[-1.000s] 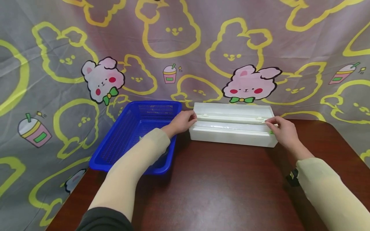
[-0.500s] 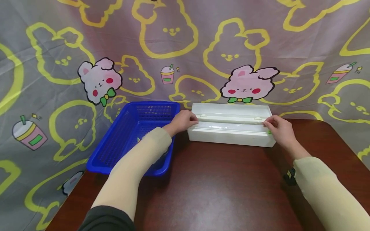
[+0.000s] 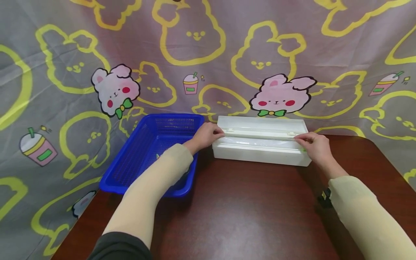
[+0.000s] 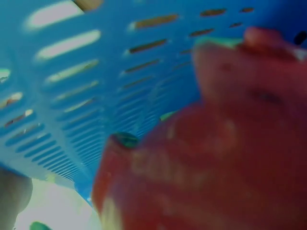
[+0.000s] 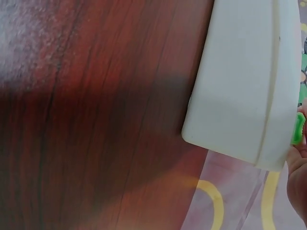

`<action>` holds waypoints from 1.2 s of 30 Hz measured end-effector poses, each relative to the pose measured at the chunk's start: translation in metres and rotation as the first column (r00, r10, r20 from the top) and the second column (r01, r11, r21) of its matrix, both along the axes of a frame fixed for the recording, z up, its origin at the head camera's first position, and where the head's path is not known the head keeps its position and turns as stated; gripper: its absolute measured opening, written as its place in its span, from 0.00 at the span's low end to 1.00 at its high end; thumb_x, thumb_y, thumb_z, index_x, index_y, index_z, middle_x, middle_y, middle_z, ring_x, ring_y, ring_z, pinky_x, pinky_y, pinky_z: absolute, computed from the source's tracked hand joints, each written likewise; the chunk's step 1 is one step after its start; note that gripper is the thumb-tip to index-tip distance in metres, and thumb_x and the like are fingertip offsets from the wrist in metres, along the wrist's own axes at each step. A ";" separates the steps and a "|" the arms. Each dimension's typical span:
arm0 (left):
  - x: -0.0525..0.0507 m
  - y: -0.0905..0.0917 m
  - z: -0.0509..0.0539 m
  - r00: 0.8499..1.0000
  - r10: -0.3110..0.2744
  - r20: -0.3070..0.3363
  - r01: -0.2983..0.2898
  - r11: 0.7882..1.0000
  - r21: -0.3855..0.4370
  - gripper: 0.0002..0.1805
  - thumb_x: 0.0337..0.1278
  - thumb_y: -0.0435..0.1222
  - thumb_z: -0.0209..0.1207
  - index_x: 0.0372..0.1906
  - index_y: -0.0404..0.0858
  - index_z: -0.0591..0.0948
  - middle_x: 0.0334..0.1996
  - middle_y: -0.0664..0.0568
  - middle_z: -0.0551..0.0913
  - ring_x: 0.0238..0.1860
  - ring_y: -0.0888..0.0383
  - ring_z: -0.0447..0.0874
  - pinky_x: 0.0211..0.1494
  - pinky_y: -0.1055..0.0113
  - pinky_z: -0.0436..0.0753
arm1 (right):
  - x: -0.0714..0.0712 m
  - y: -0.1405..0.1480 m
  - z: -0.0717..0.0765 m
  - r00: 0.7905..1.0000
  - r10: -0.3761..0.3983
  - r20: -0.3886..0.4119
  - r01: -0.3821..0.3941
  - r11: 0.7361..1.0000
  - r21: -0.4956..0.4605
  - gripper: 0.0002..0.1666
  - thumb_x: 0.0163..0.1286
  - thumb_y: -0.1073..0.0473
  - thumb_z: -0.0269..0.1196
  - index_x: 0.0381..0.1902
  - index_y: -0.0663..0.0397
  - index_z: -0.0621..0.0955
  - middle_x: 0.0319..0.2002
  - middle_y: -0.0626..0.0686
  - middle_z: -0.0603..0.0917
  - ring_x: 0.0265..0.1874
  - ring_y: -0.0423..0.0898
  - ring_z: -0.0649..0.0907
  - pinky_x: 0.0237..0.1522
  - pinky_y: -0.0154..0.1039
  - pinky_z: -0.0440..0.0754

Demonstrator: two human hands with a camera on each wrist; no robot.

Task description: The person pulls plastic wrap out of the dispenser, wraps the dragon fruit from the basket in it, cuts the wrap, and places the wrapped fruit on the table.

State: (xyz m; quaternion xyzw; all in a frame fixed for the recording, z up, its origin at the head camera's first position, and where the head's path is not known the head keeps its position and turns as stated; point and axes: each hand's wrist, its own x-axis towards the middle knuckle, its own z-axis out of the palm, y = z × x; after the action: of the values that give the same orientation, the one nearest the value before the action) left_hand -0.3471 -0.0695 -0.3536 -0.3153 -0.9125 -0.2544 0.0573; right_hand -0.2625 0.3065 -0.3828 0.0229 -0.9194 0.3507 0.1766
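Note:
A white cling film dispenser box [image 3: 260, 154] stands at the back of the table, its lid [image 3: 263, 124] tipped up behind it. Clear cling film [image 3: 251, 142] lies along its open top. My left hand [image 3: 205, 136] pinches the film at the box's left end with thumb and fingertips. At the other end my right hand [image 3: 316, 146] pinches the film's right side. In the right wrist view, part of the right hand [image 5: 297, 179] shows beside a green slider piece [image 5: 298, 128] at the box's end. The film's pinched corners are mostly hidden by the fingers.
A blue plastic basket [image 3: 125, 159] stands left of the box, under my left forearm. Blurred red things [image 4: 201, 167] lie inside it in the left wrist view; their kind is unclear. A patterned cloth [image 3: 227, 43] hangs behind the dark wooden table [image 3: 247, 209].
Both hands have shifted slightly inward along the box, the right one a bit more. The box and basket stay put; the head view sways a little.

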 end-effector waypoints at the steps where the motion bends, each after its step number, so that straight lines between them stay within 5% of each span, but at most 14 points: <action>1: 0.000 0.000 0.000 1.000 -0.001 -0.008 0.002 1.000 0.007 0.07 0.61 0.36 0.64 0.38 0.38 0.89 0.35 0.52 0.88 0.39 0.57 0.83 0.47 0.67 0.78 | 0.000 0.000 0.000 1.000 -0.004 -0.003 0.004 1.000 -0.005 0.13 0.69 0.61 0.63 0.44 0.67 0.85 0.42 0.64 0.82 0.35 0.50 0.73 0.29 0.31 0.68; 16: 0.002 -0.005 0.009 0.998 0.054 -0.025 -0.052 0.996 0.076 0.07 0.60 0.37 0.65 0.37 0.37 0.89 0.35 0.50 0.88 0.39 0.56 0.84 0.48 0.66 0.77 | 0.007 -0.003 0.019 0.998 -0.051 -0.022 0.050 0.998 -0.036 0.17 0.70 0.59 0.62 0.47 0.69 0.83 0.44 0.66 0.82 0.38 0.51 0.75 0.30 0.24 0.70; 28: 0.005 -0.007 0.016 0.998 0.065 -0.026 -0.059 0.982 0.182 0.09 0.61 0.37 0.64 0.38 0.36 0.89 0.35 0.49 0.87 0.37 0.57 0.84 0.44 0.67 0.80 | 0.009 0.001 0.033 0.992 -0.090 -0.088 0.086 0.995 -0.049 0.15 0.68 0.59 0.65 0.45 0.67 0.85 0.43 0.64 0.83 0.32 0.29 0.72 0.32 0.25 0.70; 36: 0.010 -0.007 0.022 0.997 0.072 -0.024 -0.064 0.966 0.252 0.10 0.61 0.38 0.63 0.39 0.35 0.88 0.36 0.48 0.87 0.38 0.57 0.84 0.44 0.67 0.80 | 0.012 0.002 0.043 0.991 -0.104 -0.086 0.098 0.993 -0.067 0.16 0.69 0.56 0.64 0.45 0.65 0.85 0.38 0.46 0.83 0.32 0.24 0.71 0.31 0.20 0.70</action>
State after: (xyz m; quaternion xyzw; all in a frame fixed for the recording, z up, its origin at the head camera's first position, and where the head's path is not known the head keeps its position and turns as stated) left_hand -0.3371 -0.0770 -0.3316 -0.2781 -0.8822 -0.3603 0.1205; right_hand -0.2502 0.3090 -0.3394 -0.0138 -0.8991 0.3687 0.2355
